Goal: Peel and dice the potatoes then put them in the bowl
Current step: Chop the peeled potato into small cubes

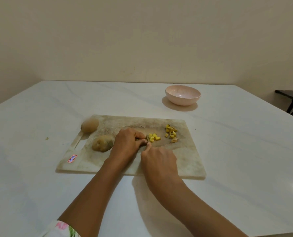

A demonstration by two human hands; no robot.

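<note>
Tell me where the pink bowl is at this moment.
In the head view the pink bowl stands on the white table, right of centre, beyond the cutting board's far right corner and apart from it.

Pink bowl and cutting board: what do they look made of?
Pale pink round bowl: likely plastic or melamine, with a smooth wall and a soft sheen; ceramic is possible. Rectangular whitish cutting board: probably plastic, matte, brown-stained and scuffed, with a slot handle on its left.

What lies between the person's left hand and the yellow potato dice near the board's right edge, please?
In the head view, a smaller cluster of yellow potato dice on the worn chopping board.
</note>
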